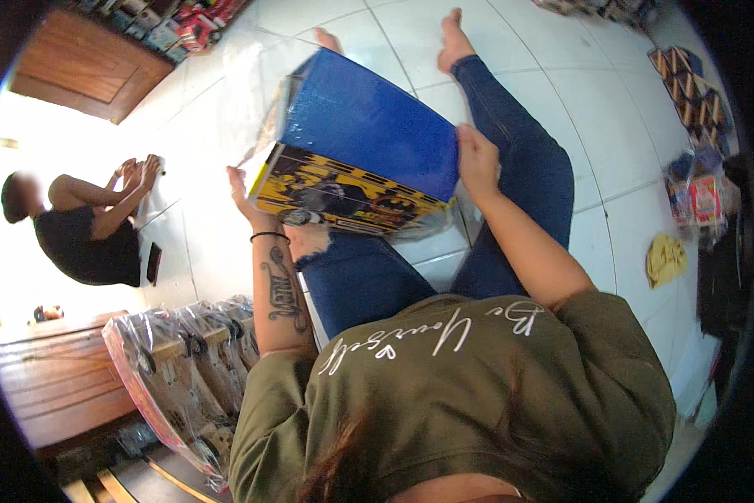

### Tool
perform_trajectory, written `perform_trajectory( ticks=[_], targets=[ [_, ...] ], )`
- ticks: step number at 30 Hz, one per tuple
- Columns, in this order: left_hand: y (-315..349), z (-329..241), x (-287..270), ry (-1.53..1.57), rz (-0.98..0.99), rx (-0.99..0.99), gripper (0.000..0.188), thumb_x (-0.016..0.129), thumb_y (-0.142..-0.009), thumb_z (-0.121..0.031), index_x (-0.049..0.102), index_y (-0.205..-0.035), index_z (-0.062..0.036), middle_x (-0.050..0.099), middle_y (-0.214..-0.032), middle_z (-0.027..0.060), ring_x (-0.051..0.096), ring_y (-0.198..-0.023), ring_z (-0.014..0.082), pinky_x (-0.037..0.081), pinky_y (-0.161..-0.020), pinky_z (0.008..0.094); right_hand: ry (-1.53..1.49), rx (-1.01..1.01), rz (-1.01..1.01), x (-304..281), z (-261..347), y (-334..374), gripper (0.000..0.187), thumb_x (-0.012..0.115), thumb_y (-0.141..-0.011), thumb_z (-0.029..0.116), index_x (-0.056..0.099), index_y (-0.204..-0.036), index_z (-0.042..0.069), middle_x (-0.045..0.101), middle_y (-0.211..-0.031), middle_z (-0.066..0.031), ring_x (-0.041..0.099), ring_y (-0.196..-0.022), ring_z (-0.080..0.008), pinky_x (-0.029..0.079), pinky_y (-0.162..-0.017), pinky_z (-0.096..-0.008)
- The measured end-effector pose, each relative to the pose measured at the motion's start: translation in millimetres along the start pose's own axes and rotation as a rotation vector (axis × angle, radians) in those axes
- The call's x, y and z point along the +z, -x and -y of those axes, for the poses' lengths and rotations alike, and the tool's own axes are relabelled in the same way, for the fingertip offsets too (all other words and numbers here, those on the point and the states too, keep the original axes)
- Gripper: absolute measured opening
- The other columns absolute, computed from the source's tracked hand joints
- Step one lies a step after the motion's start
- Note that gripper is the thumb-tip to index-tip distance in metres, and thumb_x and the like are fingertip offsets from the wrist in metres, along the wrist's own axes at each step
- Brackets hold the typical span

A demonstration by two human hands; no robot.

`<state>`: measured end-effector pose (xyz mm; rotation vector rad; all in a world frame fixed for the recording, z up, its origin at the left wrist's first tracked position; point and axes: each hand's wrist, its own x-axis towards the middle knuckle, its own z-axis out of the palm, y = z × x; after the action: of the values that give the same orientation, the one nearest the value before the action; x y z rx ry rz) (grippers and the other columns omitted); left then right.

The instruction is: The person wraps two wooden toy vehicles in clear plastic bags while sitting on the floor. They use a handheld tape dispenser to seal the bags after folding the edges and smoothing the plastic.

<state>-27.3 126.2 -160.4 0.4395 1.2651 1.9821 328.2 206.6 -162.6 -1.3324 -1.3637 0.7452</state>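
Observation:
A large box [368, 126] with a plain blue face and a yellow-and-black printed side is held tilted above my lap. My left hand [249, 201] supports its left end, thumb up along the edge and the other fingers partly hidden. At the right end, my right hand [478, 163] grips the edge with the fingers wrapped behind. Clear plastic film [255, 92] hangs loosely at the far left end of the box, and more shows under its near side. What is inside the box, if anything, cannot be seen.
Another person [79, 218] sits on the tiled floor at left, a dark phone [154, 263] nearby. Plastic-wrapped goods with wheels [196, 360] stand by my left elbow beside a wooden bench [67, 377]. Packages [697, 197] and a yellow cloth [665, 260] lie at right.

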Motion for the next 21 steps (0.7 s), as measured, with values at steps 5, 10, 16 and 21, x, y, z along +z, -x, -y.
perform_trajectory(
  ticks=[5, 10, 16, 21],
  targets=[
    [16.6, -1.3, 12.5, 0.121, 0.122, 0.074, 0.053, 0.046, -0.098, -0.042, 0.055, -0.119, 0.0061, 0.063, -0.108, 0.0162, 0.065, -0.093, 0.0239, 0.054, -0.079, 0.0341, -0.639, 0.353, 0.001, 5.8, -18.7, -7.8, 0.059, 0.038, -0.099, 0.047, 0.064, -0.075, 0.0, 0.066, -0.076, -0.0104, 0.061, -0.073, -0.0222, 0.047, -0.075, -0.0333],
    [21.6, -5.9, 17.6, 0.04, 0.083, 0.093, 0.056, 0.048, -0.097, -0.045, 0.054, -0.118, 0.0067, 0.064, -0.104, 0.0153, 0.066, -0.085, 0.0211, 0.054, -0.071, 0.0304, -1.039, 0.578, -0.013, 10.5, -14.7, -6.8, 0.068, 0.032, -0.093, 0.066, 0.055, -0.066, 0.008, 0.062, -0.071, -0.0083, 0.058, -0.071, -0.0198, 0.046, -0.075, -0.0326],
    [18.4, -4.7, 20.4, 0.105, 0.068, 0.023, 0.057, 0.05, -0.096, -0.047, 0.055, -0.118, 0.0054, 0.063, -0.102, 0.0143, 0.063, -0.083, 0.0195, 0.052, -0.071, 0.0308, -1.078, 0.612, 0.011, 5.0, -11.5, -5.6, 0.067, 0.032, -0.091, 0.068, 0.053, -0.064, 0.01, 0.061, -0.069, -0.0073, 0.057, -0.069, -0.0202, 0.046, -0.074, -0.0317],
    [20.2, -3.0, 24.4, 0.08, 0.027, 0.043, 0.056, 0.05, -0.096, -0.046, 0.054, -0.118, 0.0047, 0.062, -0.105, 0.0148, 0.063, -0.084, 0.0195, 0.052, -0.073, 0.0306, -1.082, 0.583, 0.025, 4.7, -17.6, -6.5, 0.066, 0.032, -0.091, 0.068, 0.053, -0.066, 0.01, 0.06, -0.07, -0.0067, 0.056, -0.07, -0.0198, 0.045, -0.074, -0.0312]
  ],
)
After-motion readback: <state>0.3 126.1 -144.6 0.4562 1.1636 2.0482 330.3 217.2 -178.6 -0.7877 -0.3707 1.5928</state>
